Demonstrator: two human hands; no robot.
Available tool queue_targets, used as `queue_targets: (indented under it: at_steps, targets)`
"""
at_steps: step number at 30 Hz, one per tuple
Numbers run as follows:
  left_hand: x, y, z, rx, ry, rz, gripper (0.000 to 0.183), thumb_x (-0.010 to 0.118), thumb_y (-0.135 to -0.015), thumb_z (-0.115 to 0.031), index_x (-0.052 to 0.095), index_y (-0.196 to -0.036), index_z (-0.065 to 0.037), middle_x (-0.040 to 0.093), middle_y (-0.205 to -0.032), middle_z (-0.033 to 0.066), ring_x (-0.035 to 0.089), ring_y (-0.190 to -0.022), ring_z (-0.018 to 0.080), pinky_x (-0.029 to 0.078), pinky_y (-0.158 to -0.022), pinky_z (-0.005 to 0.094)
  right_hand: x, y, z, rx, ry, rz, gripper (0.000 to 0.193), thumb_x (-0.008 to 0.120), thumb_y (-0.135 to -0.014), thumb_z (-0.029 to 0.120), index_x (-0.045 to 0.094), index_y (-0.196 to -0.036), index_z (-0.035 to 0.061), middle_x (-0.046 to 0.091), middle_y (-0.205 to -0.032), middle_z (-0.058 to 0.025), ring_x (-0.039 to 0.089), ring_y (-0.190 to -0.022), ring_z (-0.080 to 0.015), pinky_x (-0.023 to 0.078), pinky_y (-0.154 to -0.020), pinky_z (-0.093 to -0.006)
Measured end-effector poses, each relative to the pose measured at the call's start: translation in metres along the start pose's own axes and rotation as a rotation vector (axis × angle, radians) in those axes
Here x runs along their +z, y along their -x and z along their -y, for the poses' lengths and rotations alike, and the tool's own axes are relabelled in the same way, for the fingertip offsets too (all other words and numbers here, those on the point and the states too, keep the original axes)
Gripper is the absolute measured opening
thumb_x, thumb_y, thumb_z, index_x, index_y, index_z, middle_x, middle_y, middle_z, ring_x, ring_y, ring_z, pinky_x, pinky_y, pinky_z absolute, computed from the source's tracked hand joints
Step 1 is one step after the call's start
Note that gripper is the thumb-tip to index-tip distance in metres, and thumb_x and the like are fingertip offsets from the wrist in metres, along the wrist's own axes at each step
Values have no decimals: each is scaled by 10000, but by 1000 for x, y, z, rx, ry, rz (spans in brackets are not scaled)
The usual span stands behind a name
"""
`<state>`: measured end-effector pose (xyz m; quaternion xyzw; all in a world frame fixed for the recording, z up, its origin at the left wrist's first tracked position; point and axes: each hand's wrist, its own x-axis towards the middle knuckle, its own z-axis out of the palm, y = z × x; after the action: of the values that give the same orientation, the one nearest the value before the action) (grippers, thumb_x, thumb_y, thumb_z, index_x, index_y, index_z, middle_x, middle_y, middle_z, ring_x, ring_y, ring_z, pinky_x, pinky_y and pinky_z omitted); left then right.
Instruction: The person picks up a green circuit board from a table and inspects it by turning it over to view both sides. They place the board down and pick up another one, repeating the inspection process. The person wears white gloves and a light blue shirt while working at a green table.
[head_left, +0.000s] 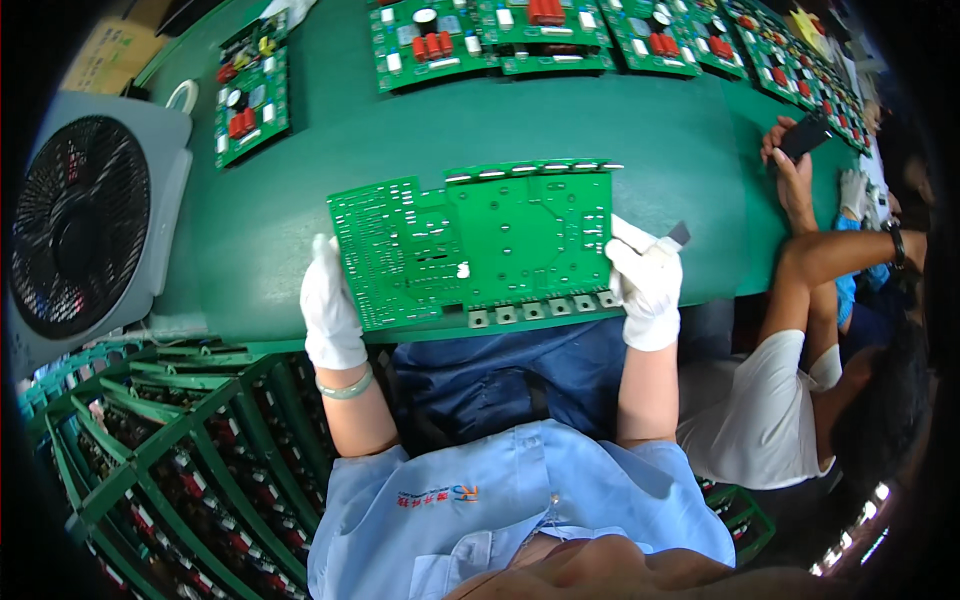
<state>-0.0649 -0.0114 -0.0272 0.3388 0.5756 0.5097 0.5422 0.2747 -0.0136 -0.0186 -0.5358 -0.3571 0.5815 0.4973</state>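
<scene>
I hold a green circuit board (pixel 535 235) tilted over the near edge of the table, its solder side up. A row of metal-tabbed components (pixel 545 308) sticks out along its near edge, and more parts line the far edge. My left hand (pixel 332 305), in a white glove, grips the board's left edge. At the right edge my right hand (pixel 648 285), also gloved in white, is closed on the board. By its fingers a small dark grey flat piece (pixel 679 234) juts out; its kind cannot be made out. The board's underside is hidden.
Several populated circuit boards (pixel 545 30) line the table's far side, another board (pixel 250 105) lies far left. A black-and-grey fan (pixel 85 225) stands left, above green racks (pixel 190 440) full of boards. On the right a person's hand (pixel 790 160) holds a black device (pixel 806 135).
</scene>
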Motion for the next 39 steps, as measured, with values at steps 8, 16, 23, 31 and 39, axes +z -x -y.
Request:
queue_targets:
  at_steps: [8, 16, 23, 31, 39]
  targets:
    - [-6, 4, 2, -1, 310, 227, 563, 605, -962, -383, 544, -1275, 81, 664, -1114, 92, 635, -943, 134, 523, -812, 276, 2, -1, -8, 12, -42, -97, 338, 639, -847, 9, 642, -1165, -105, 711, -839, -95, 454, -409, -51, 317, -368, -191]
    - [-4, 3, 4, -78, 300, 182, 464, 583, -985, -330, 563, -1258, 45, 656, -1018, 17, 589, -798, 51, 484, -682, 205, 0, -2, -13, -50, -25, -72, 341, 614, -881, 27, 624, -1195, -106, 714, -902, -100, 439, -458, -33, 308, -412, -180]
    - [3, 3, -2, -40, 312, 189, 440, 582, -986, -303, 568, -1247, 52, 646, -1004, 6, 569, -808, 54, 456, -700, 200, -6, -2, -15, -50, 71, -67, 311, 582, -904, 25, 633, -1188, -93, 710, -941, -94, 423, -487, -22, 307, -444, -176]
    - [-7, -1, 5, -60, 350, 260, 497, 644, -948, -334, 556, -1244, 55, 649, -994, 4, 577, -812, 53, 459, -701, 199, 5, -1, -15, -92, 100, -120, 362, 529, -952, 82, 573, -1250, -119, 649, -823, -1, 338, -535, 10, 208, -491, -179]
    - [-4, 1, 0, -65, 342, 251, 483, 659, -936, -344, 572, -1210, 44, 640, -953, -9, 558, -766, 41, 447, -657, 197, -1, -1, -16, -84, 91, -63, 357, 532, -955, 78, 573, -1251, -117, 618, -757, 23, 323, -516, 14, 205, -479, -177]
